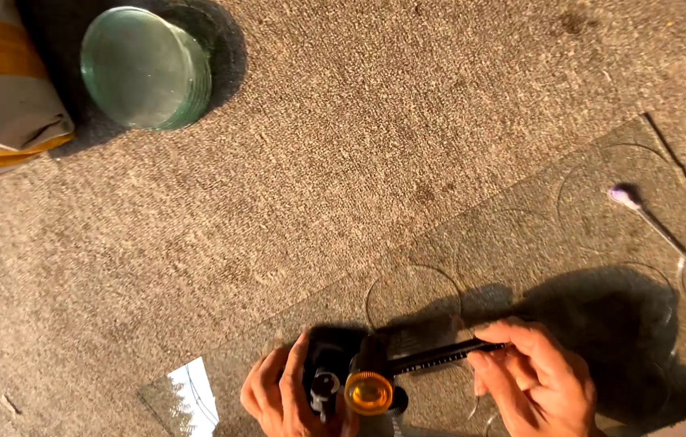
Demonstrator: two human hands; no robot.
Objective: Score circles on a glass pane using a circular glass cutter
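Gripping a circle glass cutter (375, 376) on the glass sheet (521, 243), the left hand (282, 396) clasps its black base while the right hand (537, 380) pinches the ruled arm's end.

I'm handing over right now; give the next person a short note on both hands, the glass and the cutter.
Left hand: holds the black base of the circle cutter, orange knob on top.
Right hand: pinches the end of the cutter's ruled arm.
Glass sheet lies flat on the carpet, several circles scored.
Stack of cut glass discs sits top left.
A small thin tool lies on the sheet.
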